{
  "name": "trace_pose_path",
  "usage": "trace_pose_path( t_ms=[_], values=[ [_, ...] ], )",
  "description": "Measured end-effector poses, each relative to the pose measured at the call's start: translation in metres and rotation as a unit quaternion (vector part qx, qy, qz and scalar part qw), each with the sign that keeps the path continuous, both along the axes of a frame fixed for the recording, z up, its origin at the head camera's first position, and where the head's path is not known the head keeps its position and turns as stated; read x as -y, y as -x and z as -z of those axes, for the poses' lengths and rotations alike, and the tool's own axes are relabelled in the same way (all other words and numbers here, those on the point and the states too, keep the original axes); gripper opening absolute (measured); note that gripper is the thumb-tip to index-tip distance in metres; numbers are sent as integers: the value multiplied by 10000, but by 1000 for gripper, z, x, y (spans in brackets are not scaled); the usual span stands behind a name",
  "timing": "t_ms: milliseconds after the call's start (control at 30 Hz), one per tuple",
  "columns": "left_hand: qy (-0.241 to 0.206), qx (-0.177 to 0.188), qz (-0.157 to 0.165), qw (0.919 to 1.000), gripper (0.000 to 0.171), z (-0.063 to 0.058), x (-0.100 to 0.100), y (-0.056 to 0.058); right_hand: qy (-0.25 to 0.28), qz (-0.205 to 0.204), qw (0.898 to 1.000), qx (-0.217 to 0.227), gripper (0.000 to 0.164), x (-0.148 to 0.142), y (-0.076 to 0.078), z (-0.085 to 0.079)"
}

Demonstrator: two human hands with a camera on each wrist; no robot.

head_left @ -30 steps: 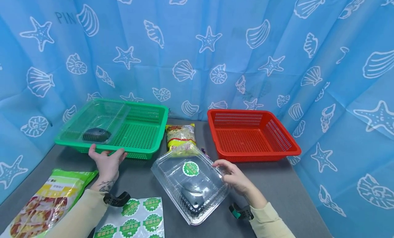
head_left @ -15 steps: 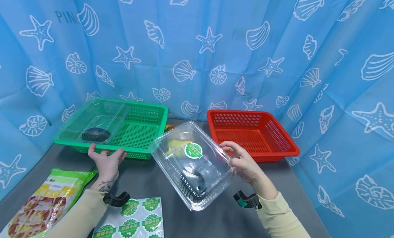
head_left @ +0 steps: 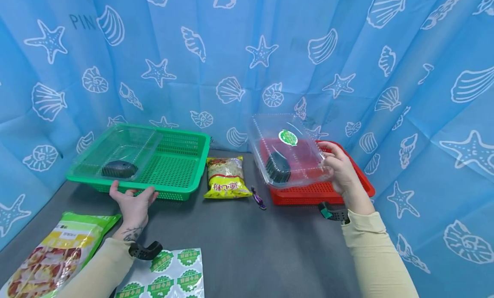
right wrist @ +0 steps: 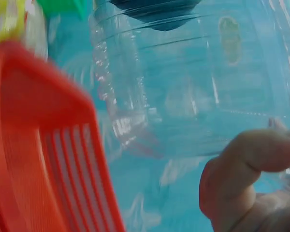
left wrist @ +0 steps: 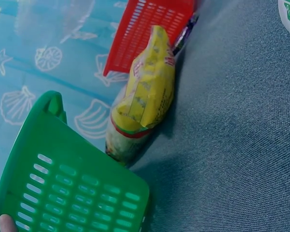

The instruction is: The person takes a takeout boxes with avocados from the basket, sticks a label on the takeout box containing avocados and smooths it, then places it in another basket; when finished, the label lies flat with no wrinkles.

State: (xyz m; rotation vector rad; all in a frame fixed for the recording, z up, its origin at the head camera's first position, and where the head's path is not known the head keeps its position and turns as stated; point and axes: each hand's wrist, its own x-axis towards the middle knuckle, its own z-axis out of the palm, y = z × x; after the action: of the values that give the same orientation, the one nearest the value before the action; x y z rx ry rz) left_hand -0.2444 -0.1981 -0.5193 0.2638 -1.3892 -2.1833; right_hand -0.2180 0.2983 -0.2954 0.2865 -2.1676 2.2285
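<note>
My right hand [head_left: 341, 167] grips the right edge of a clear plastic food container [head_left: 266, 126], held tilted above the red basket [head_left: 293, 198]. A round green sticker [head_left: 288, 137] is on its lid, and a black rounded object [head_left: 278, 167] with ridged sides lies inside. The right wrist view shows a curled finger [right wrist: 241, 169] at the container's edge. My left hand [head_left: 133, 206] rests at the front rim of the green basket [head_left: 171, 165], fingers spread; one fingertip [left wrist: 7, 223] shows there in the left wrist view. A second clear container [head_left: 135, 139] with a black object [head_left: 119, 169] sits in that basket.
Between the baskets lies a yellow food packet [head_left: 227, 178], with a small purple wrapped candy [head_left: 258, 199] beside it. A large food bag [head_left: 58, 251] is at the left, and a sheet of green stickers [head_left: 166, 274] lies in front. A blue curtain [head_left: 231, 53] hangs behind.
My right hand has lifted the clear container and carried it right and away from me, from the table's middle to above the red basket. The yellow packet is uncovered. My left hand stays put.
</note>
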Motion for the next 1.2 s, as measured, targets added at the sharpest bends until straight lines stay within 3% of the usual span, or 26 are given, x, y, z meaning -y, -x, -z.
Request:
trace_pose_path(
  t_ms=[367,600,767,933,1200],
  values=[
    [-31,-35,-114,9999,95,1,0,1,-256,685,9952,649,42,-55,36,30],
    [-37,30,-41,10000,97,0,-1,0,-1188,944,9825,1082,47,-68,45,51],
    [-62,43,-49,10000,96,-2,-1,-1,-1926,998,9683,1240,53,-66,50,62],
    [-56,48,-22,10000,97,-3,-1,0,-2116,1044,9606,1466,58,-64,54,66],
    [-56,17,104,9999,98,-4,1,-2,-2660,780,9459,1687,58,-62,59,68]
  ],
)
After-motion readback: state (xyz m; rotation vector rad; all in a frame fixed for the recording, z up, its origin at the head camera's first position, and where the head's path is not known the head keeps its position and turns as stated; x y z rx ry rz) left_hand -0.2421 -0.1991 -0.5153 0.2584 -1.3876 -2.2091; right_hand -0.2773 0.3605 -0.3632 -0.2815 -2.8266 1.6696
